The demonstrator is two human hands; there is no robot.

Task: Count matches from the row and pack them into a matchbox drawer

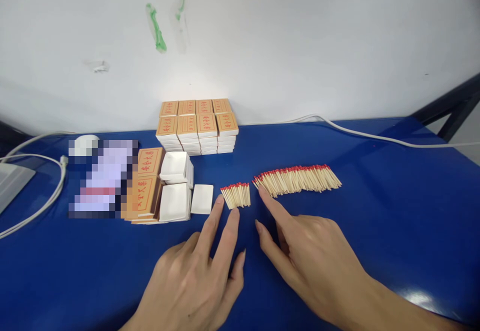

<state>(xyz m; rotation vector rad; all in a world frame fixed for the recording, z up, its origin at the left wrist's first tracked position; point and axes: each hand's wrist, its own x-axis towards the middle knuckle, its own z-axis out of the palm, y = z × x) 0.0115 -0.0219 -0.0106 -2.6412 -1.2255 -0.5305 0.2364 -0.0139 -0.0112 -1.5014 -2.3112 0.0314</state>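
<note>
A small group of red-tipped matches (237, 195) lies on the blue table, heads pointing away from me. My left hand (195, 271) has two fingers stretched out at the near and left edges of this group. To the right, a longer row of matches (300, 178) is spread side by side. My right hand (315, 256) reaches its index fingertip to the left end of that row, with the thumb apart from it. An empty white matchbox tray (202, 199) lies left of the small group, beside stacks of white trays (174, 202). Neither hand grips anything.
Orange matchbox sleeves (150, 162) are stacked left of the trays. Closed matchboxes (197, 126) stand piled against the white wall (281, 46). A pixelated phone-like object (107, 176) lies at the left. A white cable (367, 135) runs along the table's back.
</note>
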